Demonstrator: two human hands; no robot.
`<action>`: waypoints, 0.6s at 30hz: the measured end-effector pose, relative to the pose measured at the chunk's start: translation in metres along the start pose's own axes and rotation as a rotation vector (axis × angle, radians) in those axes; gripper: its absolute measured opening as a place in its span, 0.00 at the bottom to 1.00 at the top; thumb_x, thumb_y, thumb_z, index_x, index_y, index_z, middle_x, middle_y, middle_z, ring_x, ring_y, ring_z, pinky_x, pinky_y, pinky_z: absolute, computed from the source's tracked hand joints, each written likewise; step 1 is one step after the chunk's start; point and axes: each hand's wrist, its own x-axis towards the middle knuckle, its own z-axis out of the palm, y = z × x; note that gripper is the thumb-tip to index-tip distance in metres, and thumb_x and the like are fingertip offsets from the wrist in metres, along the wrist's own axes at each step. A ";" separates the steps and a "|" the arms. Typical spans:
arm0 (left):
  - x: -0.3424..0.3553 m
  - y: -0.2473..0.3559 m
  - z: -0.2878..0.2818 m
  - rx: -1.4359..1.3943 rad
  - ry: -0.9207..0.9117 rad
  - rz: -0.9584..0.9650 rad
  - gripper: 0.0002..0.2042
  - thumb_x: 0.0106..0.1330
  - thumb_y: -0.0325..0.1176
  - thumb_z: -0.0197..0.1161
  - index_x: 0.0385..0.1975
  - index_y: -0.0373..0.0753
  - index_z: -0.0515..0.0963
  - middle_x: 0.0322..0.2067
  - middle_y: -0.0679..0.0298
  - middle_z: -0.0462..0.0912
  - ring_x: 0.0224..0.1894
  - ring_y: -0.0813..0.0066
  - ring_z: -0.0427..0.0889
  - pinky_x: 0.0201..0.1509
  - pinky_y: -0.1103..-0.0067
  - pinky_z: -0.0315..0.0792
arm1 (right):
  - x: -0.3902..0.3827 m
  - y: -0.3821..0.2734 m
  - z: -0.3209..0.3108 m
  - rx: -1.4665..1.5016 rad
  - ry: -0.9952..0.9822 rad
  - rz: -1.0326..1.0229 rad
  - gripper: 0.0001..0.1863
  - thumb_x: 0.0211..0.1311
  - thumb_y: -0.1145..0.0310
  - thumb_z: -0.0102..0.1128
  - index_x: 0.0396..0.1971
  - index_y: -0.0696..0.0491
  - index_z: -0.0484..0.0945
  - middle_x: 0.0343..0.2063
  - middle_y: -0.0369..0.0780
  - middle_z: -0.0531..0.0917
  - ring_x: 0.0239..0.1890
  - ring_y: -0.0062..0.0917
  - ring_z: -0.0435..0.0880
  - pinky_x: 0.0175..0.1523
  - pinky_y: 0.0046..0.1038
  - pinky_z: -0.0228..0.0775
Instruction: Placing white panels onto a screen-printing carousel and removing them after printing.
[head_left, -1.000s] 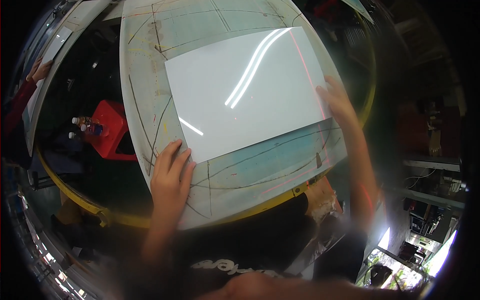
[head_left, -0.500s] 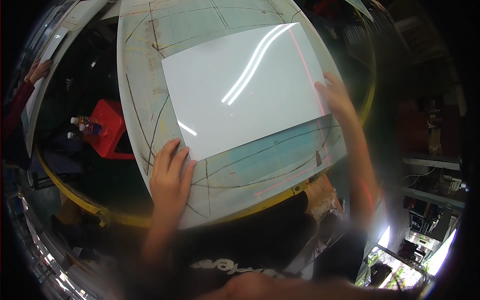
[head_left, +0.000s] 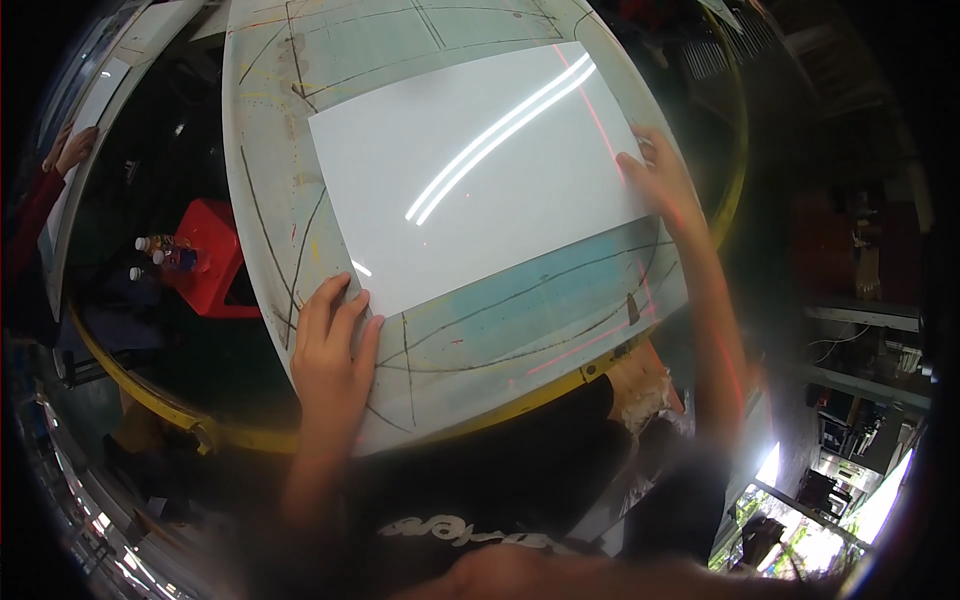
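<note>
A glossy white sheet [head_left: 400, 160] lies tilted on the pale, marked tabletop [head_left: 480, 290], with two bright streaks of light reflected across it. At the sheet's near left corner is my left hand [head_left: 335, 350], its fingers spread over the tabletop and the tips touching the sheet's edge. My right hand [head_left: 660, 180] grips the right edge, thumb on top and the other fingers at the rim, partly hidden. A red laser line crosses the sheet near its right side and continues on the table.
A yellow curved rail [head_left: 500, 410] runs round the table. On the left, a red stool [head_left: 215, 235] holds several bottles [head_left: 175, 258]. Farther left, another person's hands [head_left: 77, 148] are on a white sheet at a second table. Pale shelving [head_left: 860, 318] stands at the right.
The sheet and table appear slightly farther left in the picture, and the sheet has turned slightly against the laser line. Both hands keep about the same places on it.
</note>
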 end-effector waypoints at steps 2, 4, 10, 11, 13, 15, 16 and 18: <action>0.000 0.001 -0.002 0.005 -0.003 -0.022 0.12 0.54 0.25 0.65 0.39 0.35 0.78 0.49 0.57 0.76 0.51 0.59 0.76 0.52 0.71 0.70 | 0.003 0.003 0.001 -0.057 0.013 -0.020 0.24 0.56 0.68 0.64 0.52 0.57 0.71 0.39 0.42 0.79 0.38 0.21 0.77 0.44 0.22 0.69; 0.000 0.000 -0.001 0.001 -0.001 -0.018 0.12 0.54 0.25 0.65 0.39 0.35 0.78 0.49 0.57 0.76 0.51 0.59 0.76 0.52 0.71 0.70 | 0.004 0.008 0.001 -0.124 0.032 -0.037 0.23 0.53 0.69 0.65 0.51 0.57 0.73 0.39 0.41 0.77 0.38 0.22 0.75 0.45 0.23 0.69; 0.000 0.000 0.000 0.005 -0.003 -0.017 0.12 0.54 0.25 0.65 0.39 0.36 0.78 0.49 0.57 0.76 0.51 0.58 0.75 0.52 0.71 0.70 | 0.007 0.018 0.007 -0.233 0.120 -0.229 0.23 0.49 0.70 0.67 0.47 0.58 0.76 0.35 0.39 0.73 0.38 0.26 0.74 0.45 0.24 0.69; 0.000 -0.001 0.001 0.009 -0.007 -0.015 0.12 0.54 0.25 0.65 0.39 0.36 0.77 0.49 0.57 0.76 0.51 0.58 0.75 0.53 0.71 0.70 | 0.007 0.022 0.009 -0.221 0.124 -0.244 0.22 0.49 0.70 0.67 0.47 0.59 0.76 0.35 0.40 0.73 0.38 0.26 0.74 0.45 0.24 0.69; 0.001 0.000 0.000 0.003 -0.016 -0.020 0.12 0.54 0.25 0.64 0.40 0.36 0.77 0.49 0.57 0.76 0.52 0.58 0.75 0.53 0.71 0.70 | 0.007 0.023 0.009 -0.216 0.135 -0.260 0.22 0.49 0.70 0.67 0.46 0.59 0.77 0.35 0.40 0.73 0.38 0.26 0.74 0.45 0.24 0.69; 0.001 0.001 -0.002 -0.001 -0.024 -0.024 0.12 0.55 0.25 0.64 0.40 0.36 0.77 0.49 0.57 0.75 0.52 0.58 0.75 0.53 0.71 0.70 | 0.007 0.023 0.009 -0.210 0.134 -0.273 0.21 0.49 0.71 0.68 0.45 0.59 0.77 0.35 0.40 0.73 0.38 0.26 0.74 0.46 0.25 0.69; 0.002 0.002 -0.003 0.002 -0.024 -0.027 0.12 0.55 0.25 0.64 0.40 0.36 0.77 0.49 0.57 0.75 0.52 0.58 0.75 0.53 0.71 0.70 | 0.007 0.022 0.009 -0.213 0.137 -0.271 0.21 0.49 0.71 0.68 0.45 0.59 0.77 0.35 0.40 0.73 0.38 0.26 0.74 0.46 0.25 0.69; 0.002 0.003 -0.004 -0.001 -0.026 -0.026 0.12 0.55 0.25 0.64 0.40 0.36 0.77 0.50 0.57 0.75 0.52 0.58 0.75 0.53 0.70 0.70 | 0.007 0.021 0.009 -0.220 0.125 -0.276 0.21 0.49 0.71 0.68 0.45 0.60 0.77 0.35 0.40 0.74 0.38 0.27 0.75 0.46 0.25 0.69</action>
